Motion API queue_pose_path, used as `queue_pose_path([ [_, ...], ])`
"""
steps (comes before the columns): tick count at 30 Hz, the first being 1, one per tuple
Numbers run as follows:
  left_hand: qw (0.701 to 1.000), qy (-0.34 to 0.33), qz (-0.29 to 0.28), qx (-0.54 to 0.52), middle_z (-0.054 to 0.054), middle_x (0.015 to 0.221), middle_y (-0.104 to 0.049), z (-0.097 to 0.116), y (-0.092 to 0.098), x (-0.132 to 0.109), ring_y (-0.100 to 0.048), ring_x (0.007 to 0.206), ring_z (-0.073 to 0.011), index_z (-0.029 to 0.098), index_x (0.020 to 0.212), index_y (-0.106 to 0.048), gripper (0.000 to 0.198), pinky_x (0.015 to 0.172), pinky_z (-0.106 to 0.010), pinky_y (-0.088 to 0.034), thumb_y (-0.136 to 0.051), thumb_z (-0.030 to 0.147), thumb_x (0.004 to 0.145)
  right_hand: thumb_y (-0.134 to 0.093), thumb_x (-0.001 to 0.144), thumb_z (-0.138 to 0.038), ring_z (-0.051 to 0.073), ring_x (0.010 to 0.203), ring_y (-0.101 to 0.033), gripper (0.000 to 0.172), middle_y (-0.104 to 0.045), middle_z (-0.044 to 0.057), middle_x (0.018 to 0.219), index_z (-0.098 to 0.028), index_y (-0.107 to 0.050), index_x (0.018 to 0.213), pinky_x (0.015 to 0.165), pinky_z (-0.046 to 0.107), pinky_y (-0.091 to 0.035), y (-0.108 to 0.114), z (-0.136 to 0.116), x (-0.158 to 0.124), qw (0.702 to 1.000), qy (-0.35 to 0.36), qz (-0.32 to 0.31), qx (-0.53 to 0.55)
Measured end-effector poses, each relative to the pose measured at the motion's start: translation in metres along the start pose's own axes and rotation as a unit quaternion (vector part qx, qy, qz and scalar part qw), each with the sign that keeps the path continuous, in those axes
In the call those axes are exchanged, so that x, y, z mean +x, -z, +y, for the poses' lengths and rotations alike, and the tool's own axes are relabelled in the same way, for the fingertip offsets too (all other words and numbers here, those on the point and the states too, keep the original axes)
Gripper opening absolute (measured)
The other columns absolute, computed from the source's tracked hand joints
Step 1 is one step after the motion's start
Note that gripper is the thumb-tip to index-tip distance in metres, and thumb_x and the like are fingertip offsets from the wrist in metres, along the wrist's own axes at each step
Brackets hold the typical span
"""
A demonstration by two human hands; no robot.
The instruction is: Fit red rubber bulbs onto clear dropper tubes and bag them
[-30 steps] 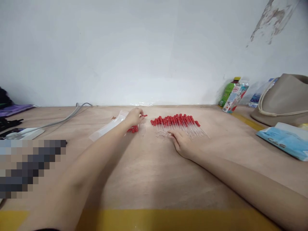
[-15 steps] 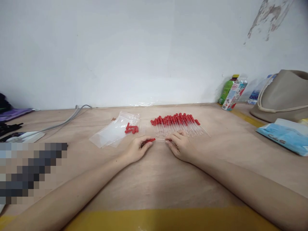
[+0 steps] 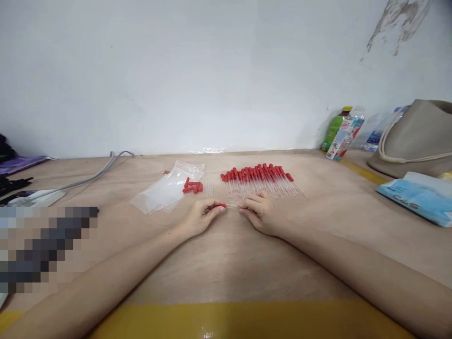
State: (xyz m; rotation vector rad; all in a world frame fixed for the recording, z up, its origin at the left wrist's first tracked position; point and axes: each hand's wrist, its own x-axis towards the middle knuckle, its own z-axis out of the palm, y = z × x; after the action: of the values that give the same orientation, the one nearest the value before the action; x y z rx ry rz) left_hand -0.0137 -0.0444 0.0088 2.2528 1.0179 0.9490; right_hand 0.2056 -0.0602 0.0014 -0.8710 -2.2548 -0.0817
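Note:
My left hand (image 3: 199, 217) pinches a small red rubber cap (image 3: 219, 205) just above the wooden table (image 3: 226, 263). My right hand (image 3: 259, 214) pinches a thin clear glass tube (image 3: 232, 206) whose end meets the cap between the two hands. Behind my right hand lies a row of several finished droppers with red caps (image 3: 259, 180). A few loose red caps (image 3: 192, 186) and some clear tubes (image 3: 209, 187) lie behind my left hand, next to a clear plastic bag (image 3: 164, 190).
A grey cable (image 3: 95, 176) runs along the back left. Bottles (image 3: 341, 133) stand against the wall at the right, beside a beige bag (image 3: 418, 141) and a blue tissue pack (image 3: 416, 197). Yellow tape (image 3: 247, 320) marks the table's near edge.
My left hand took a red cap from the loose pile and came back toward me. My right hand drew a clear tube from the row. Cap and tube now meet between the hands.

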Motion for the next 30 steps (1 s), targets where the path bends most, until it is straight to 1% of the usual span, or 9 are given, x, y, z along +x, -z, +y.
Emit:
queue_pose_path([
  [6, 0.998, -0.023, -0.056, 0.007, -0.002, 0.080, -0.068, 0.004, 0.003, -0.003, -0.060, 0.073, -0.0141, 0.018, 0.086, -0.066, 0.018, 0.068, -0.024, -0.047, -0.051, 0.028, 0.083, -0.045, 0.087, -0.024, 0.011, 0.070, -0.055, 0.017, -0.064, 0.001, 0.081, -0.020, -0.061, 0.084, 0.074, 0.030, -0.027, 0.002, 0.008, 0.000, 0.999, 0.003, -0.032, 0.032],
  [13, 0.995, -0.043, -0.087, 0.023, -0.002, 0.079, -0.067, 0.011, 0.004, -0.002, -0.060, 0.074, -0.0142, 0.018, 0.084, -0.065, 0.019, 0.070, -0.025, -0.046, -0.050, 0.029, 0.084, -0.046, 0.085, -0.022, 0.011, 0.069, -0.054, 0.016, -0.065, 0.000, 0.080, -0.020, -0.062, 0.082, 0.072, 0.030, -0.025, 0.007, 0.004, 0.002, 0.999, 0.021, -0.042, 0.002],
  [15, 0.996, -0.033, -0.086, 0.021, -0.002, 0.080, -0.067, 0.011, 0.004, -0.002, -0.060, 0.074, -0.0148, 0.018, 0.084, -0.066, 0.018, 0.069, -0.025, -0.046, -0.052, 0.029, 0.082, -0.045, 0.085, -0.021, 0.011, 0.068, -0.053, 0.017, -0.064, 0.000, 0.079, -0.020, -0.062, 0.082, 0.071, 0.030, -0.024, 0.007, 0.001, 0.001, 0.999, 0.019, -0.031, -0.014],
  [19, 0.998, -0.017, -0.050, 0.033, -0.002, 0.077, -0.067, 0.011, 0.003, -0.004, -0.059, 0.068, -0.0135, 0.017, 0.085, -0.066, 0.017, 0.063, -0.023, -0.045, -0.055, 0.029, 0.080, -0.043, 0.086, -0.023, 0.011, 0.064, -0.050, 0.020, -0.063, 0.000, 0.076, -0.020, -0.062, 0.082, 0.070, 0.031, -0.023, 0.004, -0.004, -0.001, 0.999, 0.010, -0.003, -0.040],
  [21, 0.998, -0.020, -0.040, 0.044, -0.001, 0.075, -0.066, 0.010, 0.002, -0.005, -0.058, 0.067, -0.0126, 0.017, 0.085, -0.066, 0.017, 0.062, -0.022, -0.045, -0.056, 0.030, 0.080, -0.042, 0.086, -0.022, 0.011, 0.062, -0.049, 0.021, -0.062, 0.001, 0.072, -0.018, -0.062, 0.080, 0.069, 0.030, -0.023, 0.002, -0.006, 0.000, 0.999, 0.010, 0.005, -0.046],
  [23, 0.997, -0.028, -0.041, 0.055, -0.001, 0.074, -0.065, 0.009, 0.001, -0.006, -0.057, 0.066, -0.0121, 0.016, 0.085, -0.065, 0.018, 0.061, -0.022, -0.044, -0.055, 0.031, 0.080, -0.041, 0.086, -0.021, 0.010, 0.059, -0.047, 0.022, -0.062, 0.001, 0.069, -0.017, -0.061, 0.078, 0.067, 0.030, -0.022, 0.001, -0.009, 0.002, 0.999, 0.014, 0.009, -0.048],
  [27, 0.994, -0.051, -0.042, 0.083, -0.001, 0.072, -0.063, 0.008, -0.001, -0.005, -0.056, 0.064, -0.0115, 0.015, 0.084, -0.064, 0.017, 0.059, -0.021, -0.042, -0.055, 0.030, 0.080, -0.040, 0.086, -0.022, 0.011, 0.057, -0.046, 0.024, -0.061, 0.001, 0.067, -0.016, -0.060, 0.076, 0.067, 0.030, -0.022, -0.002, -0.012, 0.005, 0.999, 0.008, -0.013, -0.046],
  [30, 0.993, -0.068, -0.037, 0.092, -0.001, 0.072, -0.063, 0.007, -0.002, -0.005, -0.056, 0.064, -0.0115, 0.016, 0.084, -0.063, 0.016, 0.059, -0.021, -0.042, -0.055, 0.029, 0.081, -0.040, 0.086, -0.024, 0.010, 0.056, -0.044, 0.025, -0.061, 0.001, 0.066, -0.016, -0.059, 0.073, 0.069, 0.030, -0.023, -0.004, -0.014, 0.006, 0.998, -0.029, -0.042, -0.030],
])
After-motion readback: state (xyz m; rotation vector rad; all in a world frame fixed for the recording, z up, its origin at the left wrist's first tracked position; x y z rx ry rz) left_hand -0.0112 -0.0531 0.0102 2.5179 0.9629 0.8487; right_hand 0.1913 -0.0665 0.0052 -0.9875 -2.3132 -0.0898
